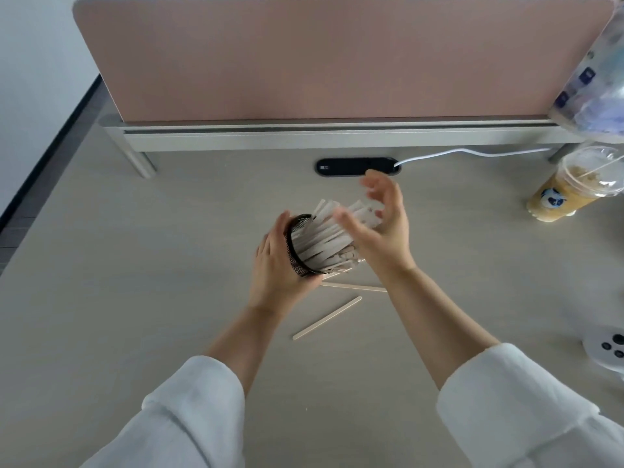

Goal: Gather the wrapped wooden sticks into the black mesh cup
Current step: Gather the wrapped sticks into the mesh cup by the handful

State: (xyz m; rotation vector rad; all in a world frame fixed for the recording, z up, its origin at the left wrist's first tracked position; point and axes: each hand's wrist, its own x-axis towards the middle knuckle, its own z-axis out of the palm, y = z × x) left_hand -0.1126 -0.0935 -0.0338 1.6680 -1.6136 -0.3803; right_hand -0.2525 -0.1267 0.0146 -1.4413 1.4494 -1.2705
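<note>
My left hand [277, 265] grips the black mesh cup [294, 246], which is tipped on its side with its mouth facing right. A thick bundle of paper-wrapped wooden sticks [332, 233] pokes out of that mouth. My right hand [381, 228] is cupped against the free ends of the bundle, fingers spread and blurred. Two bare wooden sticks lie on the desk below: one [354, 287] just under the cup, another [327, 318] slanted nearer to me.
A pink divider panel [337, 59] stands at the back of the desk, with a black cable port [354, 166] and a white cable in front of it. An iced drink cup [574, 187] stands at the right, a white controller [607, 349] at the right edge.
</note>
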